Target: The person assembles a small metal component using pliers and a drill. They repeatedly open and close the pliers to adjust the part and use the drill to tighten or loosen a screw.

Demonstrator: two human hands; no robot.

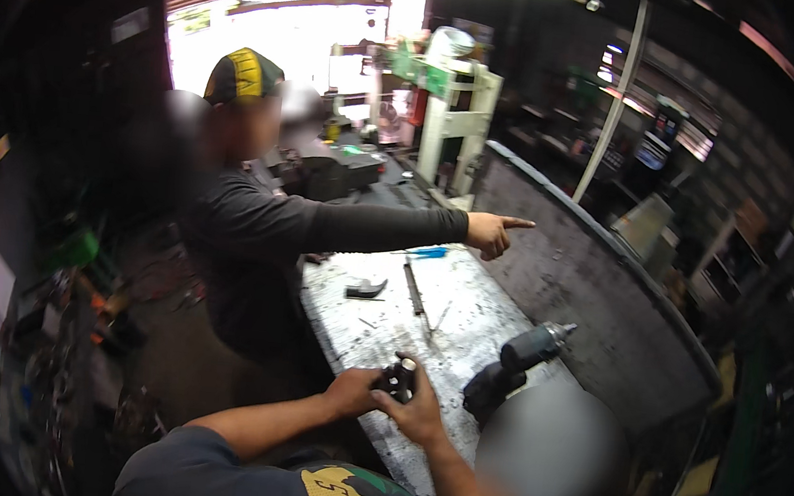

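My left hand [354, 393] and my right hand [415, 410] are close together above the near part of a metal workbench [342, 324]. Both are closed around a small dark metal part [394, 378] with a shiny rounded end; its exact kind is not clear. To the right of my hands lies a cordless power tool [526, 349], dark with a metal nose. Farther back on the bench are a dark curved hammer head [366, 289], a long thin bar-like tool [414, 288] and a blue object [430, 252].
At left a co-worker [246, 224] in a cap stretches an arm over the bench, finger pointing right. A tall grey panel [585, 276] borders the bench's right side. A pale press-like frame [457, 125] stands behind. A blurred grey patch [551, 454] covers the lower right.
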